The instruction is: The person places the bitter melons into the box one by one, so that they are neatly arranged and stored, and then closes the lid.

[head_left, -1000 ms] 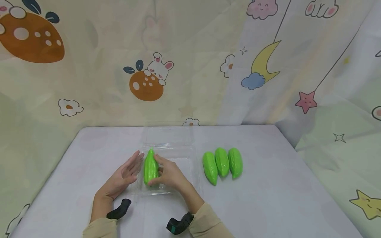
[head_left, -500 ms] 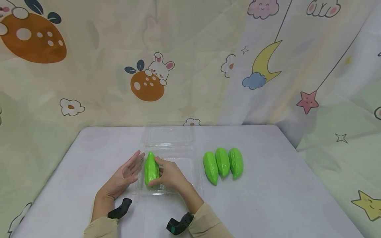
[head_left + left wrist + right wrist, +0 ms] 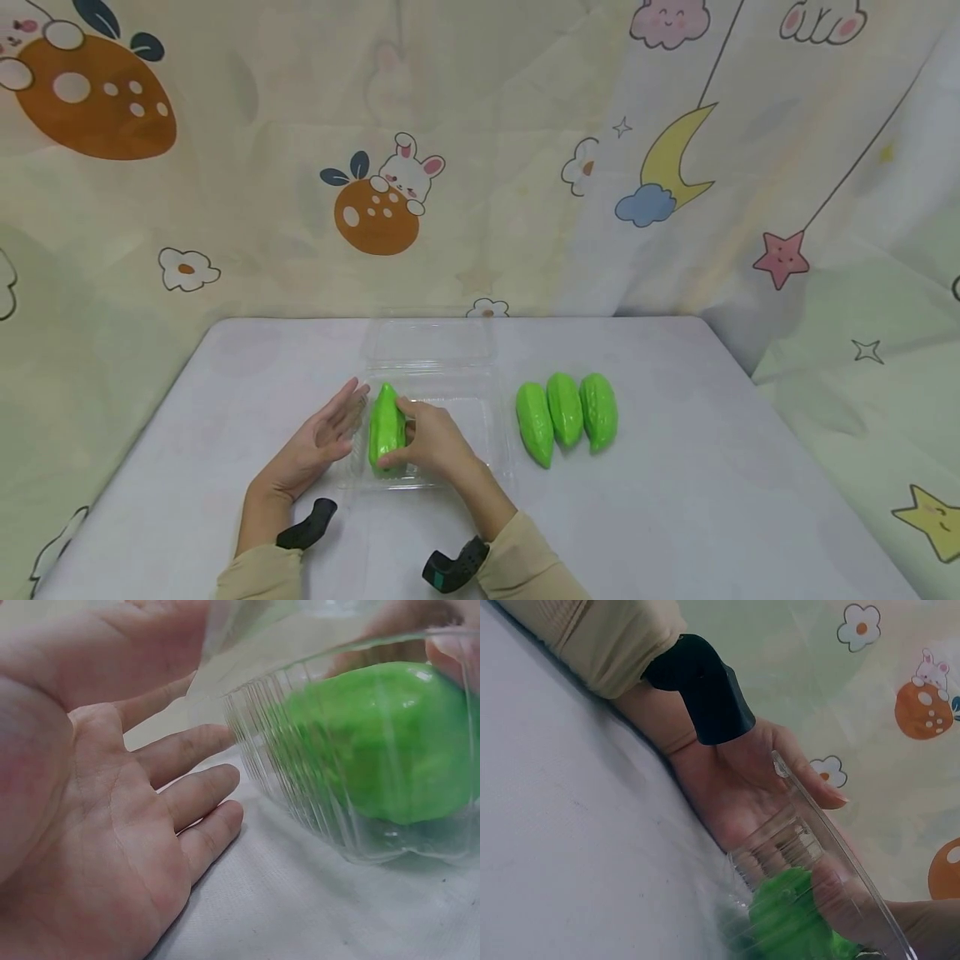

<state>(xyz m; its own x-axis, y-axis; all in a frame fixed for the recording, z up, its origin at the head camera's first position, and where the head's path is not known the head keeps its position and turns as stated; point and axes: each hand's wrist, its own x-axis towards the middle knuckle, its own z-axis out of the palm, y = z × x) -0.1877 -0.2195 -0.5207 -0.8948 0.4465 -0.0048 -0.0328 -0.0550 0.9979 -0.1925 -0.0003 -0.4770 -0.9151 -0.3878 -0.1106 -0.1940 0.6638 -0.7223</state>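
My right hand (image 3: 433, 440) pinches a glossy green bitter melon (image 3: 387, 427) between thumb and fingers. The melon lies lengthwise along the left side of a clear plastic clamshell box (image 3: 468, 433), its pointed end facing away from me. Through the ribbed wall in the left wrist view, the melon (image 3: 390, 750) shows low in the box, close over its bottom. Outside that wall my left hand (image 3: 317, 437) stands on edge, palm toward the box and fingers extended, fingertips right at the plastic. The box's lid (image 3: 431, 343) is folded back, away from me.
Right of the box, three more green bitter melons (image 3: 566, 412) lie side by side on the white tabletop (image 3: 675, 500). A cartoon-printed cloth (image 3: 510, 167) hangs behind the table. Black wrist cameras (image 3: 456, 567) sit on both wrists.
The right hand has lowered the bitter melon slightly toward me into the left side of the box and keeps its grip. The left hand stays at the wall. The head view has shifted slightly.
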